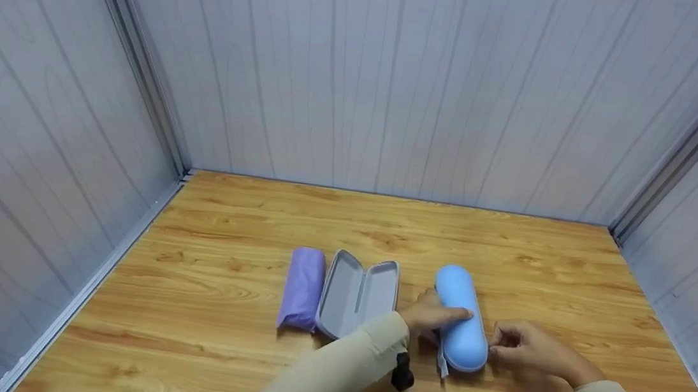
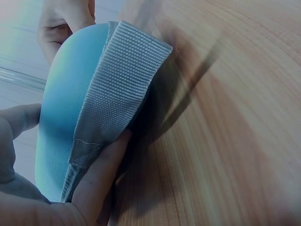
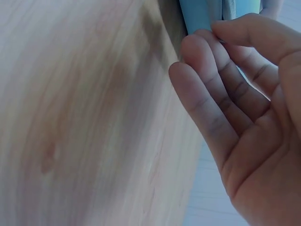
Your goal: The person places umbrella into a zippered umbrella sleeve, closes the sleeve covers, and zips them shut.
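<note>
A light-blue zippered glasses case (image 1: 458,290) lies on the table in front of me, its rounded lid up. My left hand (image 1: 434,313) grips it from the left, thumb over the top and fingers along the lower side. A grey webbing strap (image 2: 117,75) sticks out from that side in the left wrist view. At the right edge of the case, my right hand (image 1: 520,348) pinches with thumb and forefinger at the zipper seam; the zipper pull is hidden by the fingertips. In the right wrist view the other fingers (image 3: 202,101) are loosely bent beside the case.
Left of the blue case, a grey hard case (image 1: 343,291) lies open, partly behind my left forearm. Beside it rests a purple soft pouch (image 1: 303,287). The wooden table (image 1: 212,349) is bounded by pale panel walls (image 1: 360,82) at the back and both sides.
</note>
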The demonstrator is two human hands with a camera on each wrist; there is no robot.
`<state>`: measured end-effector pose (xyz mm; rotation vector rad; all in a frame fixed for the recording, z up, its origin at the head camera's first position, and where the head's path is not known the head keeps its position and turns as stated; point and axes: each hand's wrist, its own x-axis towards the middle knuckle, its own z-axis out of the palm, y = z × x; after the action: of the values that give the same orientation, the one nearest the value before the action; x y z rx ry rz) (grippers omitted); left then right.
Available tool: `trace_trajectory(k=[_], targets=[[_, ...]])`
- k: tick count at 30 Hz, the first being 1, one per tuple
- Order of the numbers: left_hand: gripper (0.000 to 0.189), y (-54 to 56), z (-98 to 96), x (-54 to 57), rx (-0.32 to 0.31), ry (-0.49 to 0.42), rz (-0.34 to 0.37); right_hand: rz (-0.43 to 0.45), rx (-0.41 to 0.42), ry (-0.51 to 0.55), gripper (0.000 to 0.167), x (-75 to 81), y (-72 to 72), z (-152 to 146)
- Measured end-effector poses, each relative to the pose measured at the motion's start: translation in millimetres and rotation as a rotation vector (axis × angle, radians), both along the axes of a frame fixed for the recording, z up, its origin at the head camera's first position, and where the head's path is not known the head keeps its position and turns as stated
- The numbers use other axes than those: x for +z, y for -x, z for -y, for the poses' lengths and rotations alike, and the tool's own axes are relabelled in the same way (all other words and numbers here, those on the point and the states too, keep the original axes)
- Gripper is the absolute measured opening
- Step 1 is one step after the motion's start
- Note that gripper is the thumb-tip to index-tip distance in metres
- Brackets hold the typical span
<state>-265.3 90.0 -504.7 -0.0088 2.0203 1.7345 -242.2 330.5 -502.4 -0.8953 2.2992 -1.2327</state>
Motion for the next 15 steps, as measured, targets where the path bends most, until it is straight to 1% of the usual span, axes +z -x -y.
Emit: trace_trajectory(k=[4,12,15], targets=[[0.071,0.4,-0.8,0.1,0.004,0.018,0.000,0.008,0.019,-0.006,0.005,0.9,0.3,-0.4],[0.069,0.6,-2.2,-0.1,0.019,0.021,0.008,0.045,0.054,-0.013,0.005,0.1,0.0,-2.3],[0.067,0.6,-2.4,-0.1,0.020,0.008,0.010,0.033,0.063,-0.012,0.005,0.3,-0.9,-1.9]])
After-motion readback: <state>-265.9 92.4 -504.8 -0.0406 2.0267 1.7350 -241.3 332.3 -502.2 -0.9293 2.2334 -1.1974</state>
